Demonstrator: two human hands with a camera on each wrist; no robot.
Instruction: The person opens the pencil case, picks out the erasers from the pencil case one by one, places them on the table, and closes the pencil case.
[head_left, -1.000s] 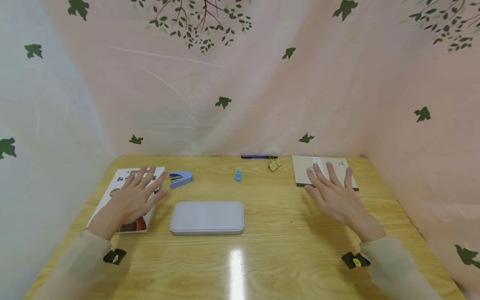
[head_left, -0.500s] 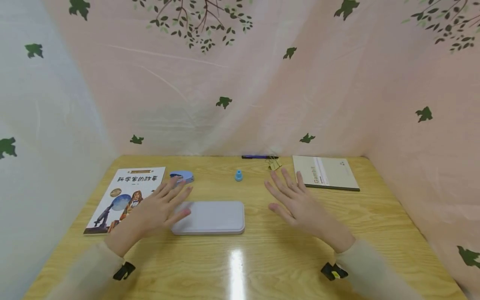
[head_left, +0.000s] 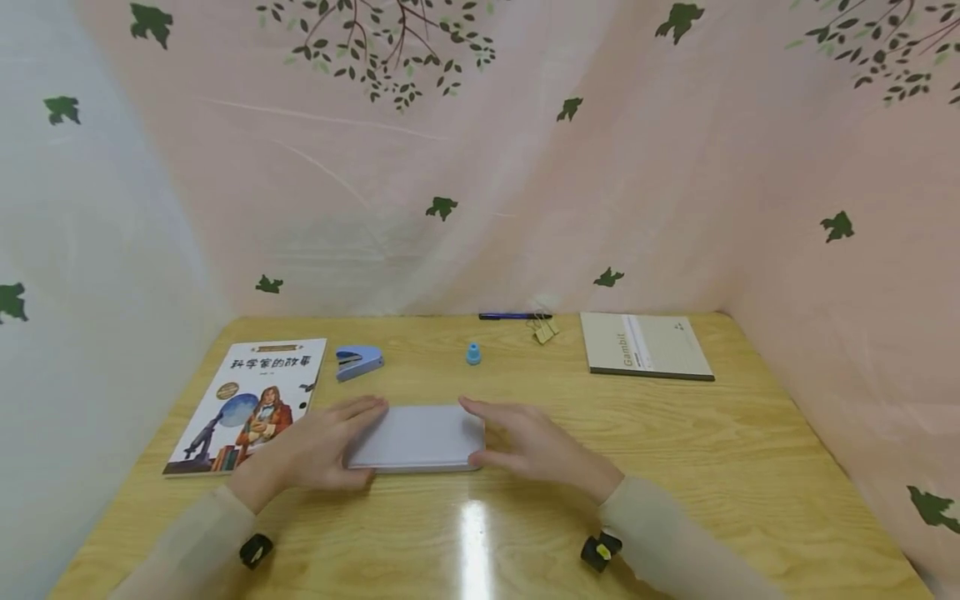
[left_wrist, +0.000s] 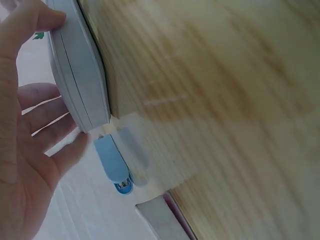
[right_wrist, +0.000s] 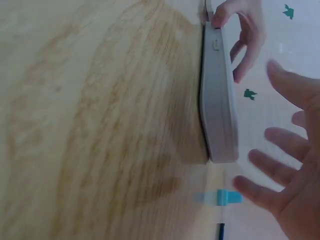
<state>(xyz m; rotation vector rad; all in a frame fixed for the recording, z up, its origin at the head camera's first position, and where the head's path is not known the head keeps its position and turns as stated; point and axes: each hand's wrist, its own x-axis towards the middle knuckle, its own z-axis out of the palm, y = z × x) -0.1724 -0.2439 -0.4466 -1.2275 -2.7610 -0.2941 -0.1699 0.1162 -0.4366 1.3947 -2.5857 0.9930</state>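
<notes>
One grey case (head_left: 417, 437) lies flat on the table (head_left: 675, 450), one stapler (head_left: 358, 362) behind it. Left hand (head_left: 315, 448) and right hand (head_left: 525, 442), fingers spread, flank the case's ends, thumbs touching

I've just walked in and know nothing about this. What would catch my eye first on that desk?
Two bare hands flank a flat grey rounded-corner case in the middle of the wooden desk: the left hand at its left end, the right hand at its right end. To the left lies an illustrated book with a colourful cover, with a small blue stapler beside it. A beige notebook lies at the far right.
</notes>
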